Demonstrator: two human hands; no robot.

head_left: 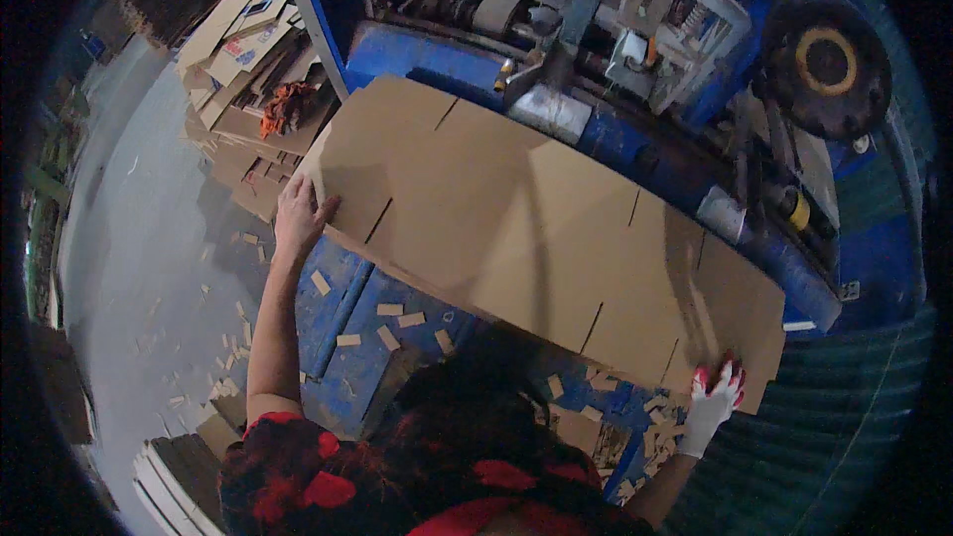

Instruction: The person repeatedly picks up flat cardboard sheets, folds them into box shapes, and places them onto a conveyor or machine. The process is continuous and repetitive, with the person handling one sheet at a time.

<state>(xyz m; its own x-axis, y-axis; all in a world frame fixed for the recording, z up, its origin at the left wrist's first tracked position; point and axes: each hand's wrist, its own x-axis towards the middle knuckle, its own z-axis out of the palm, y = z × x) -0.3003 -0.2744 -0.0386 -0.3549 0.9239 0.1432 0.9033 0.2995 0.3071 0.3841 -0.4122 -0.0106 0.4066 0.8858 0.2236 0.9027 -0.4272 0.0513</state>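
A long, flat brown cardboard sheet (476, 228) with short dark slots along both long sides lies slantwise before me, its far side against the blue machine. At its left near corner my bare left hand (301, 218) is closed on the edge, thumb over the top and fingers along the end. My right hand (713, 407), in a white glove with red fingertips, rests on the near edge towards the right end. Its fingers are spread and lie on top of the board. Another sheet may lie beneath, since a second edge shows at the right end.
The blue machine (615, 154) with rollers and a dark round wheel (824, 60) stands beyond the board. Stacked cardboard (253, 60) with an orange bundle (286, 107) is at the left. Small cardboard offcuts (388, 337) litter the blue surface below and the grey floor (149, 228).
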